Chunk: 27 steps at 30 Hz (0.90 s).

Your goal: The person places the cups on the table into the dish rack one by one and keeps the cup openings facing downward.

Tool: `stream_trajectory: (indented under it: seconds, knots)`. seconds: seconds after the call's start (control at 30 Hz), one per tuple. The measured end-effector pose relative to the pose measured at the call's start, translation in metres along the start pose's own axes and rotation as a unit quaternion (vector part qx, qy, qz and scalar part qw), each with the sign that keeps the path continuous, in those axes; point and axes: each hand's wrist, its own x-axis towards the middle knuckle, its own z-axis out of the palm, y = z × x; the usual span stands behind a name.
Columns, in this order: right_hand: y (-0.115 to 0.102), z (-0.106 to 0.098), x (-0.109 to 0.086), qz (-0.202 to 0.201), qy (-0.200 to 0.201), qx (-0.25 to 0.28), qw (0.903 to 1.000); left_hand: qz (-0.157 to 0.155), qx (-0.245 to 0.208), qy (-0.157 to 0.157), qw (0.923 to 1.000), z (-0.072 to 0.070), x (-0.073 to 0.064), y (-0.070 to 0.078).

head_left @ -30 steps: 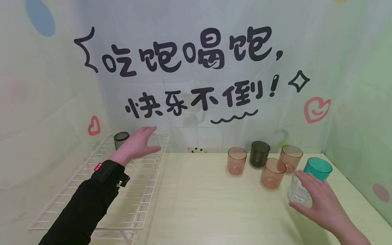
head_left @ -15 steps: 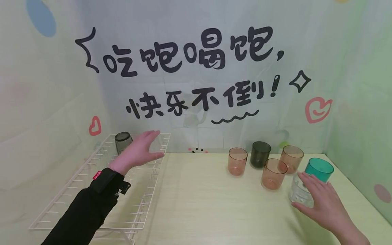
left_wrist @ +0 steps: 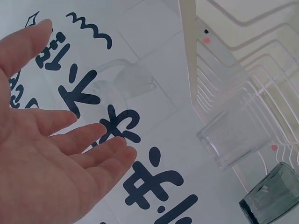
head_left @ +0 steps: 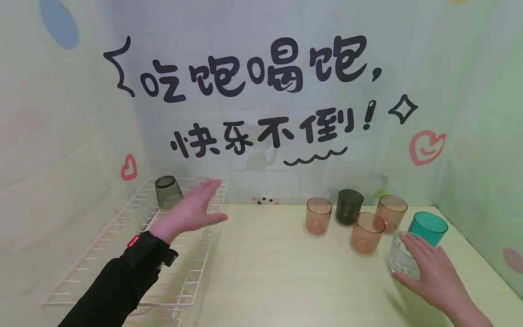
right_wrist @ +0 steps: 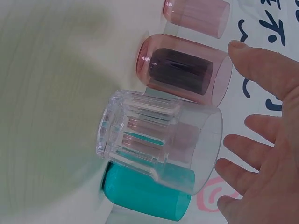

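Clear cup (head_left: 401, 262) near right grip (head_left: 436, 277), fingers spread; left grip (head_left: 189, 212), also spread, over white wire rack (left_wrist: 189, 51).

Left hand (left_wrist: 51, 156) right up close, palm on show, fingers (left_wrist: 86, 135) loosely extended, a clear glass (left_wrist: 233, 133) sitting apart from it on the white wire rack (left_wrist: 189, 51), a smoky dark glass (left_wrist: 273, 193) just beside, black lettering (left_wrist: 154, 156) striding across the pale backdrop (left_wrist: 154, 28)

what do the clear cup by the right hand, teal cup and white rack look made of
Clear cup: glossy glass or clear plastic; teal shows through its ribbed wall.
Teal cup: tinted glass or plastic; its smooth, even colour leaves either open.
White rack: probably coated metal wire, judging by its thin bars.
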Motion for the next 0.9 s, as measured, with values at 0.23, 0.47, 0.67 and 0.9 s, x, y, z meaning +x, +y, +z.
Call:
stream_trajectory:
  seconds: [0.23,0.47,0.67,0.9]
  knots:
    - [0.004,0.005,-0.001,-0.01,0.008,-0.006,0.9999,0.005,-0.011,-0.006,0.9999,0.005,-0.004,0.008]
    - [0.007,0.008,0.0,-0.011,0.0,-0.011,0.9999,0.017,-0.009,-0.006,0.9998,0.01,-0.007,0.014]
    - [0.009,0.011,0.001,-0.013,-0.012,-0.016,0.9997,0.027,-0.007,-0.002,0.9996,0.012,-0.009,0.018]
    - [0.011,0.015,0.001,-0.025,-0.002,-0.016,0.9996,0.033,-0.012,-0.006,0.9994,0.012,-0.013,0.023]
